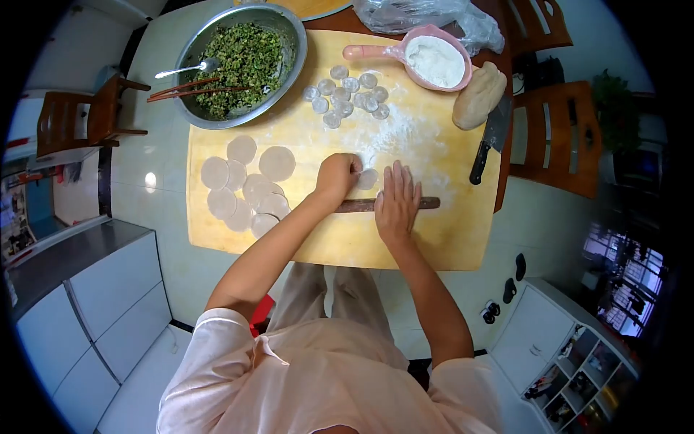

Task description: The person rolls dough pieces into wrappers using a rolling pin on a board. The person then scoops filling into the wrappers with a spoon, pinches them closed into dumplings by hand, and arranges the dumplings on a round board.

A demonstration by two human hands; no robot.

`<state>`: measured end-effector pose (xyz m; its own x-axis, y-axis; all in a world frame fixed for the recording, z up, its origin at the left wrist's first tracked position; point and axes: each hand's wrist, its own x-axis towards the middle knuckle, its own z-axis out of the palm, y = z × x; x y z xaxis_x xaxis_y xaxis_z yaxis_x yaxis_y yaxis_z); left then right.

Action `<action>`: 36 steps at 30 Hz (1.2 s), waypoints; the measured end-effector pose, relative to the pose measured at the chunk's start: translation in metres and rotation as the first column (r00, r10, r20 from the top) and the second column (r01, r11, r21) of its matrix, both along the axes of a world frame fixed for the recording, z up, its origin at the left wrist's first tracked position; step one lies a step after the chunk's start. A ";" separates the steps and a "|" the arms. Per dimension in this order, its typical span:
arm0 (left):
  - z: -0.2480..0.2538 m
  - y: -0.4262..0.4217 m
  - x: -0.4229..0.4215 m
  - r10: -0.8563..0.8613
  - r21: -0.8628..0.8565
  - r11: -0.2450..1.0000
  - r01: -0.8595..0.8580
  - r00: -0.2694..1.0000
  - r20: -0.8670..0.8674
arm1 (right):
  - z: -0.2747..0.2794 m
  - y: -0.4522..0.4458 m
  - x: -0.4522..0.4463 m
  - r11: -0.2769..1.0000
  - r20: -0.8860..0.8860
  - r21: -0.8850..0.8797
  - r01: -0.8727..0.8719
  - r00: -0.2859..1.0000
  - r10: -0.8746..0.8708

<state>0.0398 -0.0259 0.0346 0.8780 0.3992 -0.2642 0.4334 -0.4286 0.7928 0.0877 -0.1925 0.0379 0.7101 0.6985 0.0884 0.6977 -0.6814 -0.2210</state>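
Observation:
My left hand [338,179] is closed, its fingertips pinching the left edge of a small dough round [368,179]. Under my right hand [397,199] lies a dark wooden rolling pin [429,203]; the palm rests flat on it with the fingers stretched out past it. The pin sits just below the dough round, and its left end reaches close to my left wrist. Rolled-out dough wrappers [277,164], several of them and partly overlapping, lie to the left of my left hand. Farther back are several small flattened dough pieces [345,108] dusted with flour.
A metal bowl [295,36] of chopped green filling, with a spoon and chopsticks, stands at the back left of the wooden board [448,246]. At the back right are a pink scoop [374,52] of flour, a dough lump [480,95] and a knife [490,145].

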 end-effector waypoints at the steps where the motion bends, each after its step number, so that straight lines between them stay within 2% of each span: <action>1: -0.001 0.000 -0.004 -0.004 -0.021 1.000 0.004 1.000 -0.008 | 0.001 0.003 -0.002 1.000 0.008 -0.015 0.016 1.000 -0.016; 3: 0.004 -0.003 0.000 -0.022 -0.031 0.999 0.022 1.000 0.006 | 0.002 0.019 0.013 0.999 -0.003 -0.022 0.035 0.999 -0.035; 6: 0.001 -0.002 0.017 -0.153 0.239 0.955 0.173 0.983 -0.102 | -0.005 0.059 0.045 0.997 0.007 0.065 0.044 0.999 -0.044; 7: 0.007 0.000 0.023 -0.143 0.294 0.940 0.176 0.981 -0.132 | -0.007 0.063 0.047 0.997 0.014 0.063 0.048 0.999 -0.049; 10: -0.005 0.003 0.020 -0.098 0.171 0.980 0.104 0.994 -0.043 | -0.006 0.059 0.044 0.998 0.024 0.039 0.046 0.999 -0.047; 11: -0.007 0.003 0.015 -0.105 0.202 0.974 0.099 0.994 0.020 | -0.007 0.040 0.028 0.999 0.010 0.015 0.039 0.999 -0.039; 14: -0.016 0.008 0.003 0.079 -0.129 0.988 -0.079 0.997 -0.010 | 0.000 0.002 -0.008 0.998 0.024 -0.055 0.024 0.999 -0.023; 15: -0.016 0.011 0.000 0.071 -0.176 0.982 -0.073 0.997 -0.020 | 0.006 -0.001 -0.014 0.997 0.029 -0.079 0.018 0.999 -0.016; 18: -0.015 0.009 0.004 -0.034 -0.037 0.999 0.037 0.997 0.075 | 0.000 0.033 0.017 0.999 0.009 -0.027 0.038 0.999 -0.038; 19: -0.001 0.008 0.007 -0.082 0.063 0.995 0.079 0.996 0.040 | -0.007 0.049 0.028 0.998 0.077 -0.015 0.055 0.996 -0.054; 22: 0.002 0.011 0.022 -0.102 0.213 0.969 0.122 0.990 -0.100 | -0.007 0.081 0.054 0.995 0.057 0.009 0.102 0.993 -0.102; 26: -0.004 0.011 0.012 -0.065 0.164 0.984 0.069 0.997 -0.033 | -0.003 0.038 0.013 0.997 0.022 0.030 0.071 0.997 -0.072; 27: -0.013 0.011 0.003 0.048 0.025 0.998 -0.051 0.994 0.096 | 0.001 0.021 -0.004 0.998 0.019 -0.008 0.056 0.998 -0.056; 28: -0.009 0.009 -0.001 0.206 -0.113 0.973 -0.203 0.979 0.012 | 0.003 0.007 -0.018 0.998 0.010 -0.050 0.039 0.999 -0.039; 30: -0.033 0.010 -0.010 0.194 -0.243 0.950 -0.195 0.981 -0.028 | 0.004 0.008 -0.018 0.997 0.026 -0.061 0.049 0.999 -0.048; 32: -0.012 0.009 -0.004 0.063 -0.065 0.996 -0.063 0.998 0.001 | 0.006 0.035 0.006 0.996 0.012 -0.062 0.071 0.997 -0.071; 33: -0.003 0.009 -0.003 0.000 0.028 1.000 0.000 1.000 -0.005 | 0.000 0.050 0.019 0.997 0.057 0.016 0.072 0.996 -0.073; 34: -0.003 0.008 0.000 -0.016 0.084 0.996 0.011 0.998 0.062 | -0.003 0.066 0.032 0.995 0.053 0.028 0.092 0.994 -0.093; 36: -0.009 0.008 0.018 -0.090 0.246 0.964 0.103 0.994 -0.067 | -0.002 0.088 0.052 0.989 0.061 0.060 0.139 0.988 -0.142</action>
<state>0.0583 -0.0183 0.0254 0.9024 0.3725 -0.2164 0.4203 -0.6511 0.6320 0.1398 -0.1050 0.0358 0.7925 0.5849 0.1728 0.6099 -0.7617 -0.2187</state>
